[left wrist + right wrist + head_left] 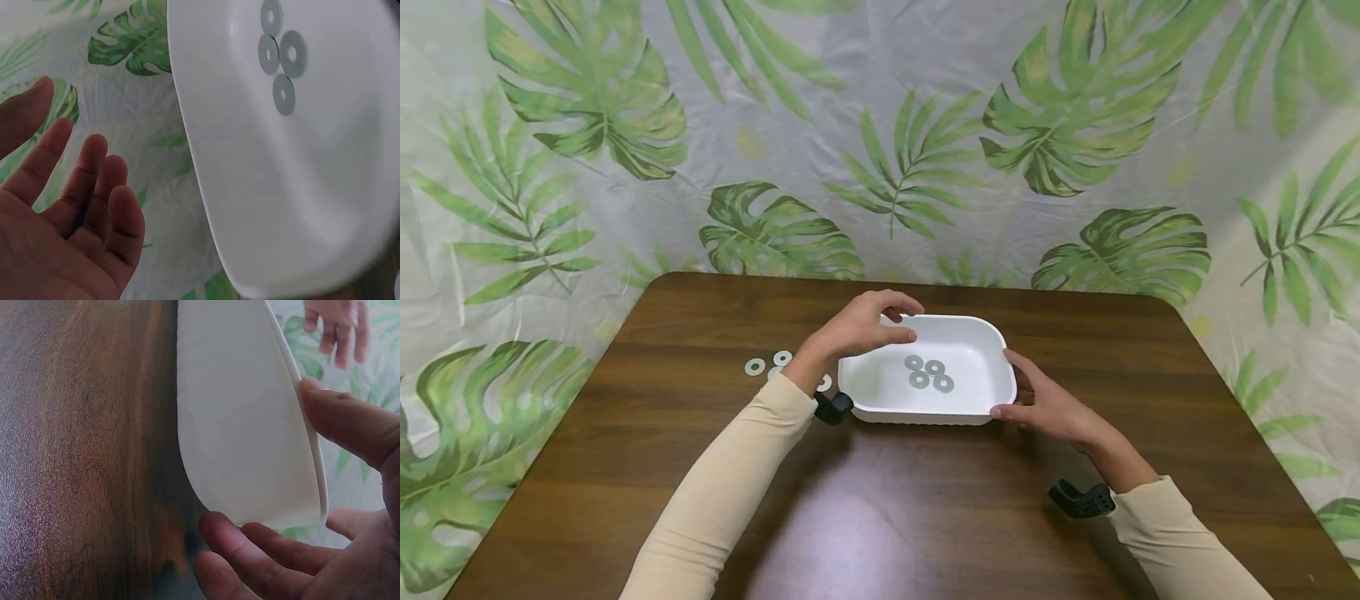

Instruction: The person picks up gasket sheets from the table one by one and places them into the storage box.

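A white plastic bin point(973, 354) stands on the table with several flat metal washers point(928, 367) lying together on its floor. Over the bin's left part hovers my left hand point(871, 323), its fingers loosely bent and apart from the thumb. In the left wrist view the palm of that hand shows bare, and the washers point(300, 64) lie beyond the bin's wall. My right hand point(1051, 404) holds the bin's right end. In the right wrist view its thumb point(350, 422) presses on the rim, while curled fingers touch the end wall near the bottom.
More washers point(748, 367) lie on the brown wooden table point(700, 333) left of the bin, some partly hidden behind my left wrist. Black wrist straps point(1082, 500) sit on both arms. A leaf-patterned cloth point(925, 50) hangs behind the table's back edge.
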{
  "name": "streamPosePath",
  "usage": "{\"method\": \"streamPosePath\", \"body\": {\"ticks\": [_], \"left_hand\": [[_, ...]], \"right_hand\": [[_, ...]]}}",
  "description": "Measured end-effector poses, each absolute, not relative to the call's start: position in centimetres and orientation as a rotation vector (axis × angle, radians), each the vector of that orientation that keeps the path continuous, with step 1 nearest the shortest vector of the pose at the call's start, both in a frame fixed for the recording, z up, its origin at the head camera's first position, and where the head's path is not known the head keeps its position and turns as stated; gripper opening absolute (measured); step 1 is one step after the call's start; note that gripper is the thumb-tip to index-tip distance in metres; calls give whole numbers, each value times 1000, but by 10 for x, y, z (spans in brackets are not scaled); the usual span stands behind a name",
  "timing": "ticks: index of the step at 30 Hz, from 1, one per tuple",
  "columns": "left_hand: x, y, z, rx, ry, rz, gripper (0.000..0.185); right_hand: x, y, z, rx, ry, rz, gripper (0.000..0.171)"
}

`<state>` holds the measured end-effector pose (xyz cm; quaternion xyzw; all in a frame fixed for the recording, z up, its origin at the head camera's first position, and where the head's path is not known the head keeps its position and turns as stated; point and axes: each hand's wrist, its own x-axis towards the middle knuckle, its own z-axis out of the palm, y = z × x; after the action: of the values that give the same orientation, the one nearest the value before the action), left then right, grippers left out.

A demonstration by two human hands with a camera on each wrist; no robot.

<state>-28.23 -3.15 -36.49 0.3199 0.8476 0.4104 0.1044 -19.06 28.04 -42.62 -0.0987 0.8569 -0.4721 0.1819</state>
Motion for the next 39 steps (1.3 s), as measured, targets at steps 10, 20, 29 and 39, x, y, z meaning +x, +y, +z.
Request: {"method": "streamPosePath", "body": {"ticks": [10, 20, 29, 39], "left_hand": [[-256, -94, -359, 950, 2587, 1237, 35], [-244, -167, -365, 768, 2668, 1282, 29], [-259, -197, -400, 499, 2690, 1251, 32], [-268, -222, -426, 448, 2777, 1147, 33]], "right_hand": [[-191, 282, -425, -277, 2410, -1333, 101], [-192, 281, -423, -269, 2415, -1316, 102], [-192, 278, -426, -280, 2402, -1333, 101], [-192, 280, -427, -271, 2419, -1327, 102]]}}
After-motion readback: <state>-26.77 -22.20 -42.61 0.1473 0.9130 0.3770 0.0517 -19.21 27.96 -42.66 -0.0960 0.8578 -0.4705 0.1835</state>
